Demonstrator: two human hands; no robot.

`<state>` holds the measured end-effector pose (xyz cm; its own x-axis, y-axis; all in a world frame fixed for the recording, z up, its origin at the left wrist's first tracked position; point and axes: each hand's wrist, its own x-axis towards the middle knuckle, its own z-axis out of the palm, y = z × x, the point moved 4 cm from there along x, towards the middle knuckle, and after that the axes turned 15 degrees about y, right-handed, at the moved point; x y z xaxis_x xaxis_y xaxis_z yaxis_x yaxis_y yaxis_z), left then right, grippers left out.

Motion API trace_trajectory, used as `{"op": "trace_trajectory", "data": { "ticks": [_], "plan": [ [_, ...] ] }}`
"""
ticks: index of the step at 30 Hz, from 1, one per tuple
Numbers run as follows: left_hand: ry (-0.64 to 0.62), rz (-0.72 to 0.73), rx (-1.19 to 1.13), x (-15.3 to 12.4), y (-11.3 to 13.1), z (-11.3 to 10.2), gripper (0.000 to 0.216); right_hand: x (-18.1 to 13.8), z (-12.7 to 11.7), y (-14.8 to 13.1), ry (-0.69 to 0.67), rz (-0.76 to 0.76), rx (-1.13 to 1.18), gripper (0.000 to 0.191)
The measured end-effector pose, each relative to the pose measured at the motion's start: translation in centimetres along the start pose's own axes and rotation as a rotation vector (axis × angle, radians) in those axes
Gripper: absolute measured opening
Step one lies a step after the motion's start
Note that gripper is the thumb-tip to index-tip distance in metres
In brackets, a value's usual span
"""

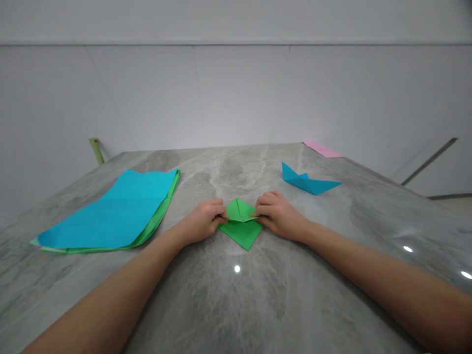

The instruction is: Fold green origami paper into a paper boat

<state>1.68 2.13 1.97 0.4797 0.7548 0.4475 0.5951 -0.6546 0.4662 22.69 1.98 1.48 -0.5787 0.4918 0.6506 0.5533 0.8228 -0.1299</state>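
Indoors, exact kind of place unclear: glossy grey marbled tabletop (258, 314), pale panelled wall (239, 93) beyond.

On the grey marbled counter (280, 300) I see folded green paper (241, 232) mid-frame, a blue-topped paper stack (114, 211) left, a blue paper boat (309, 184) right.

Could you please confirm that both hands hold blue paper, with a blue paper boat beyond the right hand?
Not quite: the head view shows left hand and right hand holding green paper; the blue paper boat does lie beyond the right hand.
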Motion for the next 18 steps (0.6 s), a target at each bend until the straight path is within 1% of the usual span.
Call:
{"op": "trace_trajectory", "data": {
  "ticks": [2, 4, 7, 9, 11, 13, 15, 18],
  "plan": [
    [0.007, 0.054, 0.061, -0.1, 0.0, -0.1, 0.019, 0.0, 0.0, 0.0, 0.014, -0.030, -0.025, 0.013],
    [0.040, 0.110, 0.135, -0.3, 0.0, -0.2, 0.021, -0.1, 0.0, 0.1, 0.032, -0.047, -0.052, 0.014],
    [0.078, 0.155, 0.117, -0.6, 0.4, 0.0, 0.021, -0.1, 0.3, 0.4, 0.040, -0.039, -0.061, 0.012],
    [0.027, 0.144, 0.029, -0.8, 0.7, 0.4, 0.031, -0.1, 0.4, 0.5, 0.036, -0.024, -0.050, 0.011],
    [-0.066, 0.096, -0.033, -1.1, 0.8, 0.8, 0.047, -0.2, 0.4, 0.4, 0.037, -0.016, -0.046, 0.012],
    [-0.135, 0.043, -0.053, -1.3, 0.6, 1.0, 0.058, -0.4, 0.3, 0.3, 0.033, -0.022, -0.047, 0.015],
    [-0.161, 0.015, -0.068, -1.3, 0.5, 1.0, 0.058, -0.5, 0.2, 0.0, 0.022, -0.025, -0.050, 0.020],
    [-0.162, -0.004, -0.090, -1.2, 0.3, 0.9, 0.055, -0.6, 0.2, -0.6, -0.010, -0.038, -0.074, 0.027]
  ]
}}
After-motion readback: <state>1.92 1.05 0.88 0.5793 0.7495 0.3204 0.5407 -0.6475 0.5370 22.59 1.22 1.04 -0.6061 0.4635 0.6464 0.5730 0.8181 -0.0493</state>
